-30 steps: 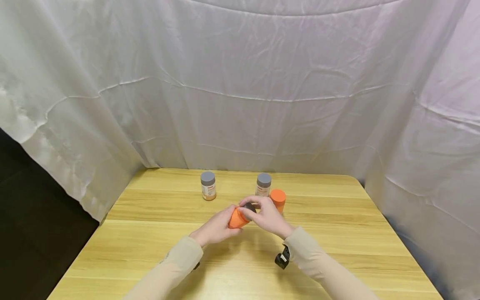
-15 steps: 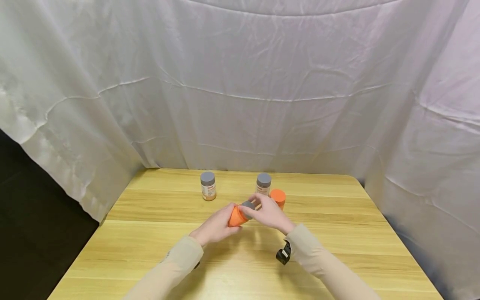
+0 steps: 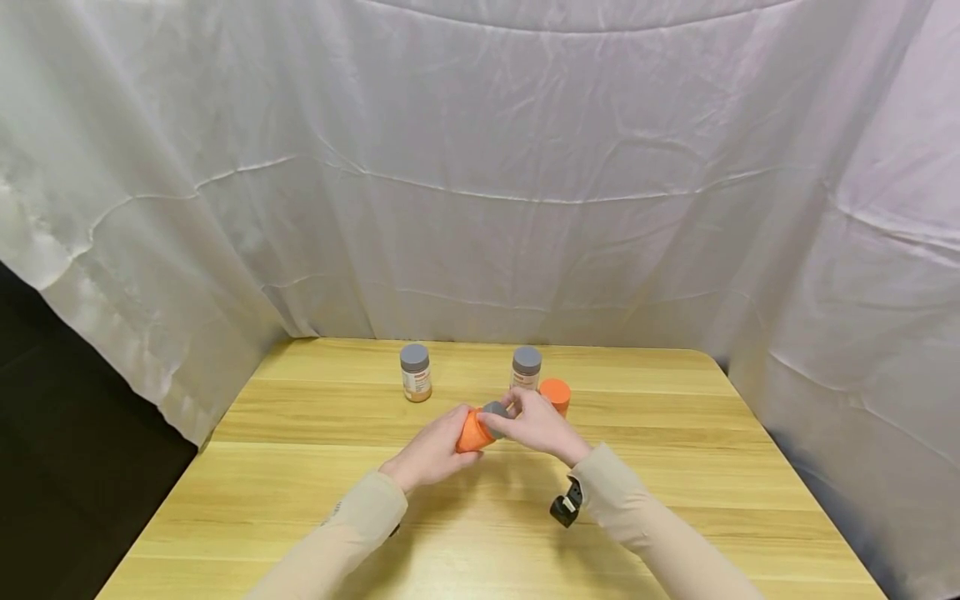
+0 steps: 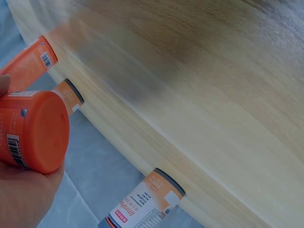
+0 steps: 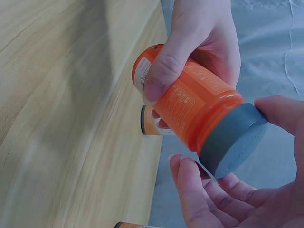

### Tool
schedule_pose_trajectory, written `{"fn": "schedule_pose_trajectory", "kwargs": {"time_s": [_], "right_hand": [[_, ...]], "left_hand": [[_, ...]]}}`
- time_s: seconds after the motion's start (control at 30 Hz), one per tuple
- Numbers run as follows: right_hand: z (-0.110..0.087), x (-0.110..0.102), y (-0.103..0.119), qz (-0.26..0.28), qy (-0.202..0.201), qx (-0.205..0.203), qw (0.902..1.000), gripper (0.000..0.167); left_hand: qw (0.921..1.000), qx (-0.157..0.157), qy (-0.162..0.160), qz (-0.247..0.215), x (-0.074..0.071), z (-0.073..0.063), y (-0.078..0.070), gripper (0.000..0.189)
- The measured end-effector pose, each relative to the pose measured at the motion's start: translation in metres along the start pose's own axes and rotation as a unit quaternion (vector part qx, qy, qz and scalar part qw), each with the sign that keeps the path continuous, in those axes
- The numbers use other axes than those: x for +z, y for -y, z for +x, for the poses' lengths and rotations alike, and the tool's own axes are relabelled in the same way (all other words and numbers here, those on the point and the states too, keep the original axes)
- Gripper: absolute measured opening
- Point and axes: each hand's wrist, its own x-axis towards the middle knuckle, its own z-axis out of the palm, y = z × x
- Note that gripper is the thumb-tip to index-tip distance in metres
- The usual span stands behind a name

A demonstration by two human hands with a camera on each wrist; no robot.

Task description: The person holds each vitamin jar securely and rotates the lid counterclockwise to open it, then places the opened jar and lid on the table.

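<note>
My left hand (image 3: 431, 452) grips an orange plastic jar (image 3: 472, 433), tilted above the table with its capped end toward the right hand. In the right wrist view the left thumb lies along the orange jar (image 5: 190, 102). A grey screw cap (image 5: 235, 140) sits on its mouth. My right hand (image 3: 538, 427) pinches this cap, with the thumb on one edge and curled fingers by the opposite edge. A thin pale edge shows between fingertip and cap; what it is I cannot tell. In the left wrist view the orange jar's base (image 4: 52, 133) faces the camera.
On the wooden table (image 3: 675, 467) stand a grey-lidded jar (image 3: 416, 375) at back left, another grey-lidded jar (image 3: 527, 367) behind the right hand, and an orange-lidded jar (image 3: 556, 394) beside it. A pale curtain (image 3: 480, 250) hangs behind the table.
The right hand's fingers have shifted around the cap, moving slightly up and left. The cap looks lighter and less covered than a second ago. The left hand and orange jar have barely moved.
</note>
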Motion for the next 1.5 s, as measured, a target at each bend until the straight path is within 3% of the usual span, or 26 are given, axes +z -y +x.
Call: {"fn": "schedule_pose_trajectory", "kwargs": {"time_s": [0.33,0.83,1.17,1.5], "right_hand": [[-0.0008,0.001,0.0008,0.015,0.012,-0.001,0.9998,0.042],[-0.0014,0.0023,0.0025,-0.006,0.017,-0.001,0.9998,0.05],[-0.001,0.0023,0.0025,-0.012,0.02,-0.023,0.9995,0.043],[-0.0008,0.0002,0.0019,-0.035,0.027,-0.061,0.9971,0.048]], "left_hand": [[0.9999,0.006,-0.002,0.016,0.0008,-0.0005,0.0008,0.046],[0.9996,0.004,0.001,0.028,0.0024,-0.0018,0.0032,0.047],[0.9996,-0.002,0.001,0.029,0.0022,-0.0015,0.0033,0.047],[0.9996,-0.003,0.0,0.028,0.0018,-0.0023,0.003,0.047]]}}
